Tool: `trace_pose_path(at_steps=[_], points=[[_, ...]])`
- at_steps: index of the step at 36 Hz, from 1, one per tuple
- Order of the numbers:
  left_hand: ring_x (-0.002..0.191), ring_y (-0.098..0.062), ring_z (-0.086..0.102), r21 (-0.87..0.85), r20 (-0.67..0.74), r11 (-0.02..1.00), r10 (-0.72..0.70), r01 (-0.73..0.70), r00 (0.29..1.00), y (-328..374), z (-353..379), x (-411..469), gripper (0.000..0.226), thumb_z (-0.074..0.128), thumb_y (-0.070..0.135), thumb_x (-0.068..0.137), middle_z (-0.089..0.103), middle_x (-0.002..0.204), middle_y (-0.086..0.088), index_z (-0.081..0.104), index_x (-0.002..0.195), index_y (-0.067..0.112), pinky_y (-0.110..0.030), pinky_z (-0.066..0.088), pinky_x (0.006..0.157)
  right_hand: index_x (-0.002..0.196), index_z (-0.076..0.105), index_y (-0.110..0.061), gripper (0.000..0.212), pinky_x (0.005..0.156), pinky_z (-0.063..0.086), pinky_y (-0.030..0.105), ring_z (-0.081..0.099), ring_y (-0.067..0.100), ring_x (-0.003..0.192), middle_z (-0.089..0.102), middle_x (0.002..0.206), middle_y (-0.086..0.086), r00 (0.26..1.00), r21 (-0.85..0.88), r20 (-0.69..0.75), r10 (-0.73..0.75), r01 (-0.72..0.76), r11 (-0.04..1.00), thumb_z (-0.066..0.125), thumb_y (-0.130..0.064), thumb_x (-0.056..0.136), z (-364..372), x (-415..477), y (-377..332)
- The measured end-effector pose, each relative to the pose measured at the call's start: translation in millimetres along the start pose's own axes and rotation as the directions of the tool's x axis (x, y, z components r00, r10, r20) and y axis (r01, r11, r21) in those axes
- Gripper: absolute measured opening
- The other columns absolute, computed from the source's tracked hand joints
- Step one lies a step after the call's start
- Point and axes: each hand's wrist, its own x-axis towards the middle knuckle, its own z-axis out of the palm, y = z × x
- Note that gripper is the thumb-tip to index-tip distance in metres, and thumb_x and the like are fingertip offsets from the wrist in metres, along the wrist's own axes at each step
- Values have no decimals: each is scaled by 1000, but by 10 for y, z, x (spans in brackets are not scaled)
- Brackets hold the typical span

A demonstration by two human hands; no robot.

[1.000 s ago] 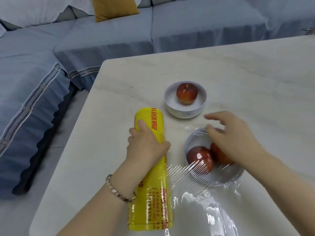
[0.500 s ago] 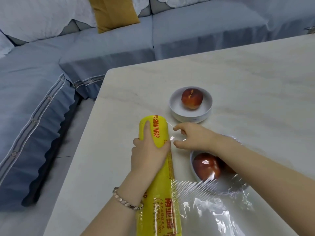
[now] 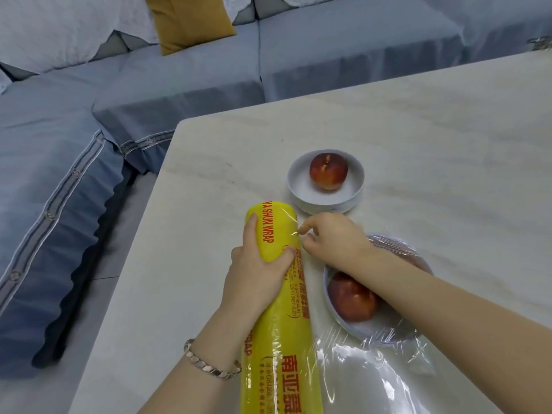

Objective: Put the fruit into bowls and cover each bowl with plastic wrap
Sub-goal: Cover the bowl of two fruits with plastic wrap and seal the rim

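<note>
Where the left hand (image 3: pixel 257 273) sits: on top of the yellow roll of plastic wrap (image 3: pixel 283 354), close to its far end, with fingers and thumb curled round it in a firm grip.
Right hand (image 3: pixel 331 240): reaches in from the right, the forearm passing over the near bowl (image 3: pixel 358 327). Thumb and forefinger pinch the free edge of film at the roll's right side, and the other fingers are curled in.
Roll: lies on the table (image 3: pixel 418 130) running near to far, red lettering up, left of both bowls. Its near end runs off the bottom of the frame.
Far bowl (image 3: pixel 322 206): white and uncovered, just beyond the roll's far end and to its right, not touching it. The far fruit (image 3: pixel 328 171), red, sits in its middle.
Near bowl: just right of the roll, covered with clear film that wrinkles round its rim.
Near fruit (image 3: pixel 352 297): red, seen through the film at the bowl's left side. A reddish patch beyond the forearm may be a second fruit, but it is too hidden to tell.
Loose film (image 3: pixel 358 375): a glossy, crumpled sheet on the table at the near right, between the roll and the near bowl's near edge.
Bracelet (image 3: pixel 209 364): metal links on the left wrist.
Background: a blue-grey sofa (image 3: pixel 179 79) runs along the table's far and left sides, with a mustard cushion (image 3: pixel 188 19) against its back.
</note>
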Motion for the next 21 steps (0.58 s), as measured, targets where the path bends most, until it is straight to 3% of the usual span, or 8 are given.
trace_pose_path(at_steps=[3,5,6,8,10,13,15,21], points=[[100,-28,60,9,-15,1000,14,-14,1000,-46,9,14,82,59,54,81,51,125,-10,4,142,51,-44,49,89,101,67,-15,24,75,41,27,60,24,99,69,101,8,1000,90,17,12,-14,996,50,-16,84,-21,18,33],[111,-29,55,16,-9,999,32,-32,999,-21,8,-16,78,57,52,83,44,133,-12,5,141,54,-40,45,96,90,65,-14,16,74,41,28,58,23,92,67,92,7,999,209,32,20,-26,978,50,-14,85,-59,41,53],[124,-30,45,38,-10,998,50,-50,999,-6,5,-29,75,56,50,85,33,144,-13,6,141,55,-38,39,102,83,60,-14,11,70,40,28,55,21,87,63,84,4,999,247,41,22,-31,969,49,-12,85,-71,56,63],[145,-24,7,203,-28,960,201,-191,979,31,-15,-48,69,51,44,90,-1,159,-2,6,140,56,-39,17,114,71,49,-17,17,59,34,17,47,16,78,50,70,-6,997,279,72,16,-35,960,48,-4,83,-77,90,90],[145,-17,-15,398,41,834,400,-382,916,66,-40,-25,60,44,36,96,-12,158,8,7,140,53,-40,2,117,64,39,-23,31,55,33,9,41,10,67,40,66,-13,994,301,108,4,-37,953,46,2,80,-85,105,97],[145,-12,-15,512,205,724,420,-463,884,108,-51,45,53,31,30,100,-3,157,17,9,144,46,-41,4,117,61,34,-24,37,55,33,8,35,2,59,37,63,-12,994,331,106,-9,-27,943,42,8,76,-100,102,116],[145,-10,-15,558,234,689,403,-462,885,123,-41,59,52,27,30,100,1,156,21,6,146,45,-40,5,117,60,32,-22,37,55,32,11,34,3,57,35,61,-10,996,341,87,-28,-3,940,42,10,74,-109,93,137],[145,-9,-13,548,216,711,387,-440,896,135,-31,61,52,27,30,100,4,156,23,8,147,42,-39,5,118,57,24,-21,37,53,26,20,26,9,56,27,58,-6,988,364,42,-149,124,923,39,12,64,-109,50,199]])
